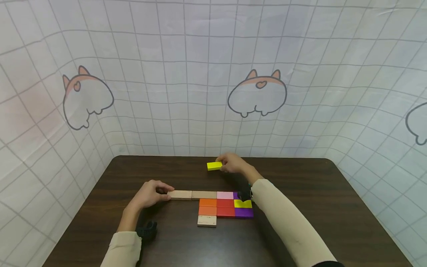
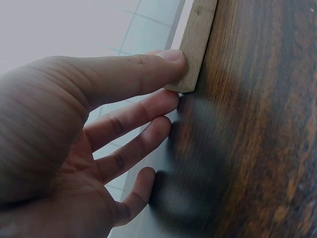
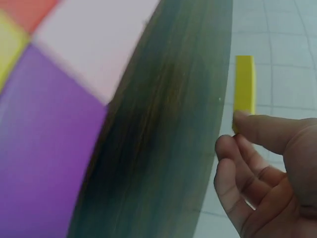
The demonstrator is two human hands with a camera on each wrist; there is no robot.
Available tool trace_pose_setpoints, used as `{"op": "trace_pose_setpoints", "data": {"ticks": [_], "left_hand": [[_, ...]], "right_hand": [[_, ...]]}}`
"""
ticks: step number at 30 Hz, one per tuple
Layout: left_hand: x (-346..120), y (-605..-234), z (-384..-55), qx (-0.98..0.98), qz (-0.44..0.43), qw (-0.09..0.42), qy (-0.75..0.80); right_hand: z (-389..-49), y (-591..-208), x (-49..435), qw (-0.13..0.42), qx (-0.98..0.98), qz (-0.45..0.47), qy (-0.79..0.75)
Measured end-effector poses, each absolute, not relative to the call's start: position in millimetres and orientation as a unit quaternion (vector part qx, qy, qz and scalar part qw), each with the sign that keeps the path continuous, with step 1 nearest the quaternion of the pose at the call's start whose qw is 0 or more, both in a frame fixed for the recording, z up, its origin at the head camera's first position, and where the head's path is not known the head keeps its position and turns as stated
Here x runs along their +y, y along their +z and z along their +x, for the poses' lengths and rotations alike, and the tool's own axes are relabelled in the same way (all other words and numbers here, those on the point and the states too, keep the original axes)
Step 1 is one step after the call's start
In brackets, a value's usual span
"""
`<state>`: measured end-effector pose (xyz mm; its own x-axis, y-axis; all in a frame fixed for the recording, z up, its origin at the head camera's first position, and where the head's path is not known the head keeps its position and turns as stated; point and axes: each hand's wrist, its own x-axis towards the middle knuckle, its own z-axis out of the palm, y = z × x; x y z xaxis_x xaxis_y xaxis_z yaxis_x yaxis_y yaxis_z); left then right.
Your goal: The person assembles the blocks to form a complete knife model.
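My left hand (image 1: pixel 150 193) pinches the left end of a plain wooden block (image 1: pixel 180 194) between thumb and index finger; in the left wrist view the other fingers rest near the tabletop. That block forms the left end of a row with a second wooden block (image 1: pixel 204 194) and a pink block (image 1: pixel 225 195). Near the far edge of the table, my right hand (image 1: pixel 232 163) holds a yellow block (image 1: pixel 214 166) by its right end, thumb against its side. In the right wrist view this yellow block (image 3: pixel 244 84) points away from the fingertips.
Under the row, orange blocks (image 1: pixel 208 206), red blocks (image 1: pixel 225 207), another yellow block (image 1: pixel 245 203) and a purple block (image 1: pixel 244 212) lie side by side. One wooden block (image 1: pixel 207 221) sits at the front. A grid-patterned cloth (image 1: pixel 186 92) surrounds the dark table (image 1: pixel 186 244).
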<state>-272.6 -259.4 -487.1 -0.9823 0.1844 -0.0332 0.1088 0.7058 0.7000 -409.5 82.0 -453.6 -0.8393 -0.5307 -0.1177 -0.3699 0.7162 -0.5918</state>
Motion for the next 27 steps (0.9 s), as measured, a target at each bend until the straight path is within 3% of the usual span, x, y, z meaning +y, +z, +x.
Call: {"op": "trace_pose_setpoints", "data": {"ticks": [14, 27], "left_hand": [[-260, -487, -274, 0.922, 0.083, 0.049, 0.376], [-261, -490, -274, 0.923, 0.084, 0.046, 0.372]], "right_hand": [[-349, -443, 134, 0.061, 0.909, -0.311, -0.269], [-288, -453, 165, 0.028, 0.909, -0.299, -0.29]]}}
